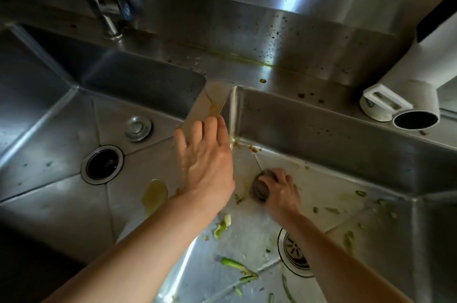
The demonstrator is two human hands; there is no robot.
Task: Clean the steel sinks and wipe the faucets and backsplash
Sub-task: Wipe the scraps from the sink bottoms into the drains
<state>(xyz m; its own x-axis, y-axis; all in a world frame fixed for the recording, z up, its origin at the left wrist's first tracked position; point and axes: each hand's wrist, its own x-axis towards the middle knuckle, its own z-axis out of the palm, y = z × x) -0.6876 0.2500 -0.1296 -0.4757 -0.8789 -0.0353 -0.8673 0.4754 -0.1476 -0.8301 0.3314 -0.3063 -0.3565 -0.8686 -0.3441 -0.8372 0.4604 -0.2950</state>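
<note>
- Right hand (280,193) grips a dark round steel-wool scrubber (259,190) against the floor of the scrap-littered right steel sink (333,139).
- Left hand (205,156), fingers straight, rests on the stained divider (212,102).

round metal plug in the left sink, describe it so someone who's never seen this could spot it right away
Start at the left sink, the basin under the tall faucet. On its floor sits an open dark drain; the plug lies just behind it, toward the back wall. Unlike the drain's black hole, it is a closed, shiny steel disc with a raised centre.
</note>
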